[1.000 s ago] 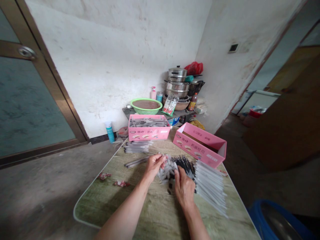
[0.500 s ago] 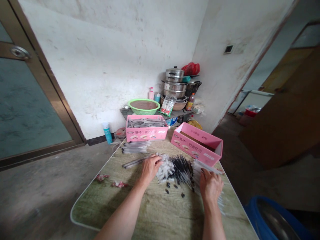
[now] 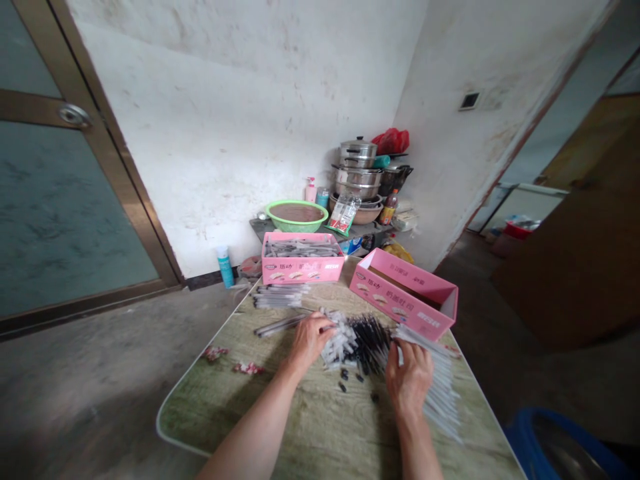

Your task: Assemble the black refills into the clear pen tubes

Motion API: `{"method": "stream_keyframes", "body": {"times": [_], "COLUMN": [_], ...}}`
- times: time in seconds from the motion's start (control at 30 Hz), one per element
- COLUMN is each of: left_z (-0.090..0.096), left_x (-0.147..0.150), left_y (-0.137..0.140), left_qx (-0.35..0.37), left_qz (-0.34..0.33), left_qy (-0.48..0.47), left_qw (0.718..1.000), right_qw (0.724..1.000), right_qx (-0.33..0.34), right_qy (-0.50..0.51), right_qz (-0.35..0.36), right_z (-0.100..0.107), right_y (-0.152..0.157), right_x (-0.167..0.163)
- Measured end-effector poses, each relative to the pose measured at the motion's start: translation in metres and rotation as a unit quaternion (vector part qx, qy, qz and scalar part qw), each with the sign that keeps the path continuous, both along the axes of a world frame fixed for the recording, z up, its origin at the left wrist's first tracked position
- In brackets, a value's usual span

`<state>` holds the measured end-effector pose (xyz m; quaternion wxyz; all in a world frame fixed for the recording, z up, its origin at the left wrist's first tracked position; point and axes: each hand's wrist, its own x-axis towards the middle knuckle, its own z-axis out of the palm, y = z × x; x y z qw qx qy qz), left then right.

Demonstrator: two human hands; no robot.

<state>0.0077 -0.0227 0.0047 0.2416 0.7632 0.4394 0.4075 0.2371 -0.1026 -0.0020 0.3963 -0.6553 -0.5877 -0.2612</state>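
Observation:
My left hand is closed at the left edge of a heap of short white plastic pieces; what its fingers pinch is too small to make out. A few assembled-looking pens lie just left of it. My right hand has its fingers curled down between a pile of thin black-ended pen refills and a spread of clear pen barrels. Whatever it grips is hidden by the fingers. Several small black caps lie loose in front of the heaps.
A pink box full of pens stands at the table's back, with a row of pens before it. Another pink box stands tilted to its right. Behind are a green basin and stacked pots. A blue tub is at lower right.
My right hand has moved left, off the clear barrels to the edge of the black refills. My left hand stays by the white pieces. The view has shifted slightly left.

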Motion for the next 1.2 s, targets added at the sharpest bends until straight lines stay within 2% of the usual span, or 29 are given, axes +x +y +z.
{"method": "stream_keyframes", "body": {"times": [0.07, 0.17, 0.23, 0.33, 0.43, 0.5, 0.73, 0.8, 0.87, 0.97, 1.03, 1.1, 1.2], "left_z": [0.002, 0.002, 0.000, -0.002, -0.001, 0.000, -0.008, -0.010, -0.007, 0.000, 0.004, 0.005, 0.004], "left_x": [-0.002, -0.012, -0.021, -0.034, -0.040, -0.040, -0.040, -0.040, -0.039, -0.037, -0.036, -0.035, -0.034], "left_y": [0.000, 0.006, 0.011, 0.017, 0.017, 0.015, 0.018, 0.020, 0.020, 0.020, 0.020, 0.020, 0.022], "left_qx": [0.012, 0.033, 0.040, 0.010, -0.040, -0.056, -0.059, -0.047, -0.002, 0.098, 0.136, 0.142, 0.110], "left_qz": [0.030, 0.143, 0.219, 0.279, 0.296, 0.288, 0.265, 0.257, 0.248, 0.219, 0.194, 0.185, 0.197], "left_qy": [-0.011, -0.003, 0.039, 0.140, 0.218, 0.239, 0.220, 0.200, 0.151, 0.021, -0.067, -0.135, -0.232], "left_qw": [0.999, 0.989, 0.974, 0.950, 0.929, 0.926, 0.937, 0.944, 0.957, 0.970, 0.969, 0.963, 0.946], "right_qw": [1.000, 0.999, 0.999, 0.999, 0.998, 0.998, 0.997, 0.997, 0.996, 0.994, 0.993, 0.991, 0.986], "right_qx": [0.000, -0.001, -0.001, 0.000, -0.002, -0.003, -0.002, -0.006, -0.009, -0.008, -0.004, -0.001, -0.002], "right_qy": [0.004, 0.009, 0.014, 0.020, 0.024, 0.026, 0.032, 0.038, 0.047, 0.057, 0.060, 0.063, 0.068], "right_qz": [0.022, 0.039, 0.041, 0.049, 0.059, 0.062, 0.067, 0.070, 0.075, 0.090, 0.104, 0.120, 0.155], "right_z": [0.001, 0.002, 0.001, 0.000, -0.001, 0.000, 0.005, 0.005, 0.004, 0.003, 0.002, 0.002, 0.003], "right_y": [-0.001, -0.002, -0.002, -0.002, -0.002, -0.002, -0.004, -0.004, -0.004, -0.004, -0.004, -0.004, -0.003], "right_x": [-0.007, -0.012, -0.013, -0.012, -0.013, -0.014, -0.017, -0.017, -0.017, -0.018, -0.021, -0.025, -0.035]}}
